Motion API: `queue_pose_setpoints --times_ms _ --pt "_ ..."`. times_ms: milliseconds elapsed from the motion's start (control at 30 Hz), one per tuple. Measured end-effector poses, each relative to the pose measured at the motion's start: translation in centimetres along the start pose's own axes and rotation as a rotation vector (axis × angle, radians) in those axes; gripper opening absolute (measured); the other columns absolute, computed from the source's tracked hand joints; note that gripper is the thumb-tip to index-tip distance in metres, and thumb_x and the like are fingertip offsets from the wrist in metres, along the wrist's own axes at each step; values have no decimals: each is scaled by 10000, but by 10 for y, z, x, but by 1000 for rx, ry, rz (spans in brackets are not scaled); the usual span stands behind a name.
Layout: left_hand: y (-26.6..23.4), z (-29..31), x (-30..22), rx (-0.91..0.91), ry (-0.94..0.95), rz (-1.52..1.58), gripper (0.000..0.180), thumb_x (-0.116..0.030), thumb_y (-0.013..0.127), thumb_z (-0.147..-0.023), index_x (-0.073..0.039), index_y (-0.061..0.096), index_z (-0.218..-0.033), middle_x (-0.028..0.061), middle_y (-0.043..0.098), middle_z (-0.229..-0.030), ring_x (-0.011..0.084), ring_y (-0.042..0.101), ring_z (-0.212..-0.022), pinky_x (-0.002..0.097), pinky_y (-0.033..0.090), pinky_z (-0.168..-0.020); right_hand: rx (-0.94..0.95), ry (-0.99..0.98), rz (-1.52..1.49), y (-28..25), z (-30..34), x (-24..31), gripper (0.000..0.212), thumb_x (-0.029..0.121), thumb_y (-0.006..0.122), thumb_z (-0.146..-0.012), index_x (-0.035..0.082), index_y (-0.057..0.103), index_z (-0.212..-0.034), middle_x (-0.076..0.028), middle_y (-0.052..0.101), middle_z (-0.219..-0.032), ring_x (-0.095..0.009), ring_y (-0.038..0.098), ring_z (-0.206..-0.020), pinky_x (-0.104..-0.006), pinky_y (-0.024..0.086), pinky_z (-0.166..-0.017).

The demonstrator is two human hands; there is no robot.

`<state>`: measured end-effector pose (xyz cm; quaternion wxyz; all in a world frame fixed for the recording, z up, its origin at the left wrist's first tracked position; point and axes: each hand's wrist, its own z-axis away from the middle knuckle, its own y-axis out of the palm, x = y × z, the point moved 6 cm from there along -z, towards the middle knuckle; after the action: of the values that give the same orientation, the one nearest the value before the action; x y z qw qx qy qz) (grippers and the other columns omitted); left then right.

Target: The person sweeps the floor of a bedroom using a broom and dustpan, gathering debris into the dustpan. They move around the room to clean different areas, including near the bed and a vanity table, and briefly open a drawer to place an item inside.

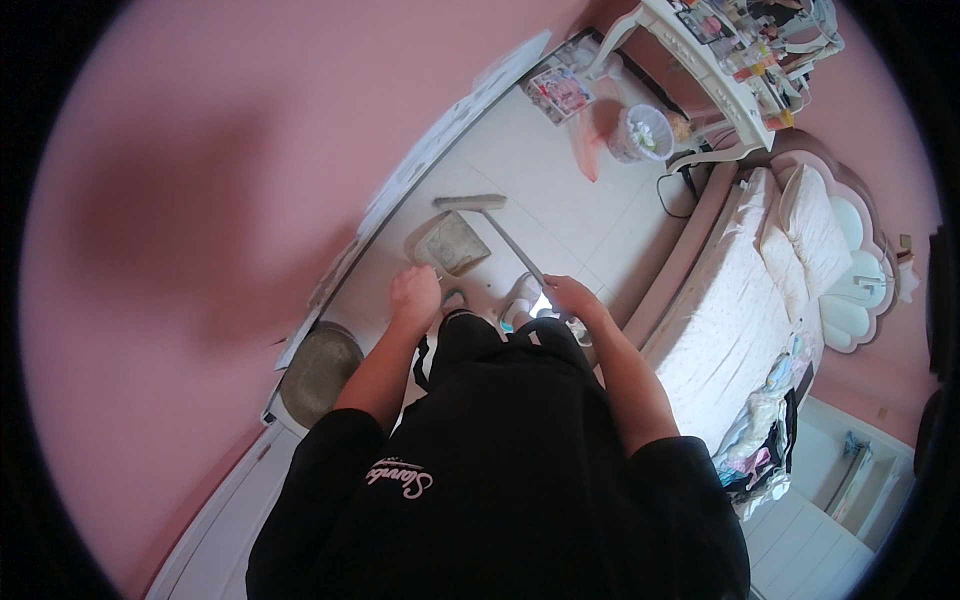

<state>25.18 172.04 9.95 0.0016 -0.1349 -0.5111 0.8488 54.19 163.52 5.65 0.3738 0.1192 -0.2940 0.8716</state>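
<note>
A long-handled broom [515, 244] slants down from my right hand [571, 297], whose fingers are wrapped round its grey stick. Its pale bristle head [470, 202] rests on the floor just beyond the dustpan. The grey, worn dustpan [453, 243] sits on the tiles ahead of my feet, its open side turned toward the broom side. My left hand [415, 293] is closed in a fist near the dustpan's rear edge, on its handle, which the fist mostly hides. A few dark specks lie on the floor near my shoes.
A pink wall [200, 180] with a peeling base runs along the left. A round grey mat or basin [321, 375] lies beside it. The bed [720, 290] stands at the right. Farther off are a waste bin [641, 134], a pink bag [586, 145], a box [560, 93] and a white dressing table [700, 62].
</note>
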Motion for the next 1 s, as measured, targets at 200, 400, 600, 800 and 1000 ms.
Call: queue_pose_setpoints --times_ms 200,400,600,800,1000 --pt "20 -5 24 -19 -75 57 222 -132 506 -843 -32 700 -883 189 696 -902 340 682 -889 448 517 -808 -26 -74 232 7 20 -31 446 308 417 -929 91 550 -1295 -184 669 -816 -293 664 -649 -406 537 -617" --pt "5 -2 20 28 -86 63 208 -136 510 -839 -45 685 -905 183 683 -938 341 657 -948 447 501 -849 -26 -78 132 29 83 -70 459 300 444 -912 95 546 -1310 -272 641 -1083 -378 630 -1025 -443 482 -898" --pt "12 -10 22 -46 -57 90 215 -136 507 -837 -46 665 -952 166 674 -992 340 630 -1008 454 482 -880 164 -8 -21 28 103 -73 461 282 503 -921 92 528 -1341 -223 658 -933 -287 653 -811 -386 523 -683" --pt "21 -11 25 11 6 141 210 -192 565 -830 -43 658 -944 172 673 -961 364 621 -991 456 480 -860 92 243 -280 -37 179 -67 419 283 523 -968 154 540 -1367 -31 537 -697 -103 487 -541 -252 406 -451" --pt "5 -23 -16 40 -50 273 297 -307 645 -835 -51 642 -985 186 674 -966 395 631 -922 490 492 -800 -4 345 -465 -97 223 -102 429 301 534 -972 119 542 -1360 -19 514 -709 -88 441 -540 -242 384 -449"
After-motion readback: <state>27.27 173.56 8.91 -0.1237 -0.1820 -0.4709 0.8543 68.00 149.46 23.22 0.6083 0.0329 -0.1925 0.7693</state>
